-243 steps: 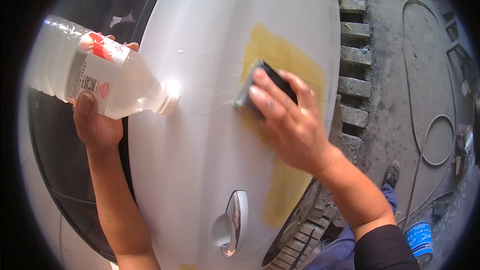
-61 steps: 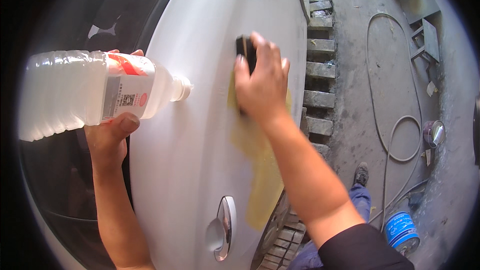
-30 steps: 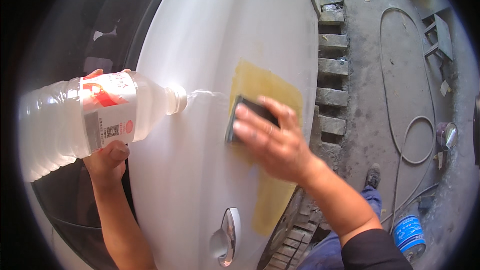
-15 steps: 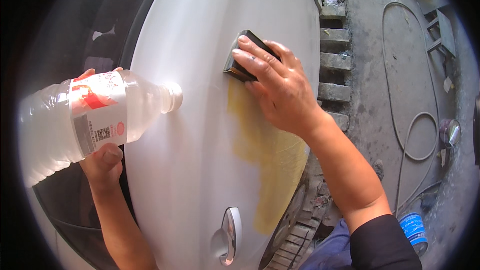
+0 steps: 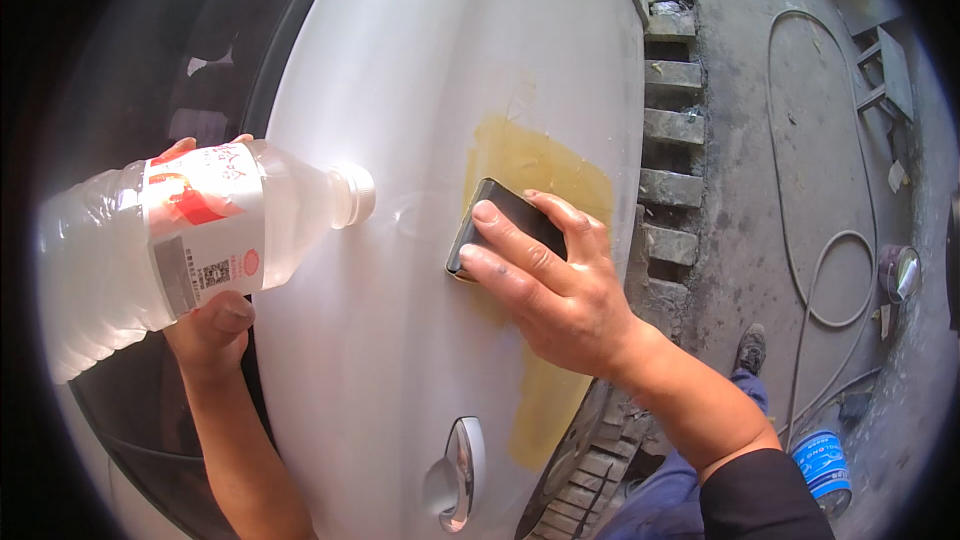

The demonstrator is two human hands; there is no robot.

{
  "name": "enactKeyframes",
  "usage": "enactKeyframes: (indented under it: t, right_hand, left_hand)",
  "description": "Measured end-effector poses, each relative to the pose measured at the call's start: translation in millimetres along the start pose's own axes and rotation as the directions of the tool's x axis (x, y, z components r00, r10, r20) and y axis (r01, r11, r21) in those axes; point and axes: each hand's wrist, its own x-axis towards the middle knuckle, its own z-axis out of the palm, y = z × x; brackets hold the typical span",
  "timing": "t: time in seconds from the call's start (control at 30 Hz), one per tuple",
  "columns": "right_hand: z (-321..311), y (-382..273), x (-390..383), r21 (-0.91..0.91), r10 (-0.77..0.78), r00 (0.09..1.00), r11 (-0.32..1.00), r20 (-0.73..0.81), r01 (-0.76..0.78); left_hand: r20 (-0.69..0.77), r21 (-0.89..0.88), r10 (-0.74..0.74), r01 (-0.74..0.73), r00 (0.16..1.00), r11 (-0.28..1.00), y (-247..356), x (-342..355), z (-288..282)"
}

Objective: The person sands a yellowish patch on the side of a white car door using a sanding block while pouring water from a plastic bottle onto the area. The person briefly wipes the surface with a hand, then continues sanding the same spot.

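My left hand [image 5: 215,335] is wrapped round a large clear plastic bottle [image 5: 300,205] with a white and red label. It holds a cloudy-looking liquid and lies nearly level, its white neck end pointing right over the car door. My right hand [image 5: 570,285] grips a black sanding block [image 5: 525,218] and presses it flat on the panel. Under and around the block is a yellowish filler patch [image 5: 545,155] on the silver-white car door [image 5: 360,370]; the block and fingers hide part of it. The block's underside is out of sight.
A door handle [image 5: 463,475] sits at the near end of the panel, dark window glass [image 5: 120,380] along its left. To the right are a slatted floor grating [image 5: 672,125], a looped hose [image 5: 770,120], a blue bucket [image 5: 822,465], a can [image 5: 898,273] and a small stool [image 5: 888,70].
My right hand has slid the sanding block toward me down the panel, uncovering the far part of the yellowish patch. The bottle in my left hand has shifted slightly right.
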Motion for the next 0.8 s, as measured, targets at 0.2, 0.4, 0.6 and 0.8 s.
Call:
enactKeyframes:
  t: [0.2,0.4,0.6,0.8]
  right_hand:
    - [0.7,51.6,46.5,0.05,0.119,0.993,0.992,-0.007,-0.119]
    - [-3.7,-15.6,5.2,0.009,0.134,0.991,0.991,0.023,-0.134]
    - [11.0,19.9,44.2,0.079,0.416,0.903,0.909,-0.107,-0.41]
    - [12.2,-16.4,31.7,0.02,0.486,0.868,0.873,-0.098,-0.487]
  left_hand:
    - [-0.107,0.07,0.065,-0.058,0.992,0.996,2.0,-1.6,10.0]
    - [-0.058,0.069,0.076,-0.072,0.995,0.995,-1.0,-5.2,1.3]
    - [-0.064,0.076,0.064,-0.059,0.996,0.995,1.8,-2.7,5.2]
    - [-0.058,0.059,0.064,-0.06,0.996,0.996,3.6,-3.9,7.6]
